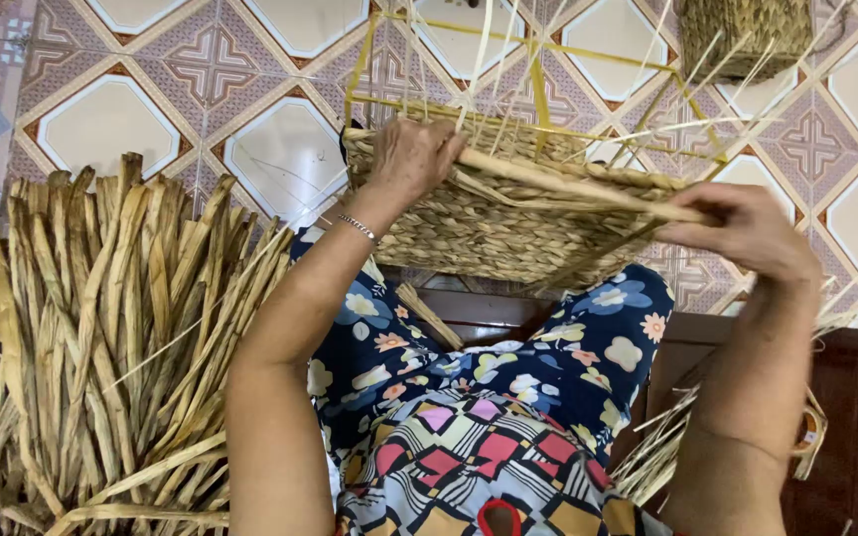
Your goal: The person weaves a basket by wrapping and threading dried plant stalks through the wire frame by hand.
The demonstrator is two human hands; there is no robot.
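Rough, matt plaited straw on the half-woven basket (508,223); thin yellow frame (538,94), material unclear; dry, fibrous, dull reed bundle (101,337); glossy patterned floor tiles (121,119); dark polished wooden stool (846,397); printed cloth trousers (508,397).

A home floor used as a basket-weaving workplace is shown; patterned ceramic floor tiles (201,69) of a domestic kind are seen underfoot; a large bundle of dried reed stalks (101,337) is heaped at one side; a half-woven basket (508,223) on a yellow wire frame (538,89) is held over the lap; a finished woven basket (742,35) is set on the tiles; a dark wooden stool (846,397) serves as seating.
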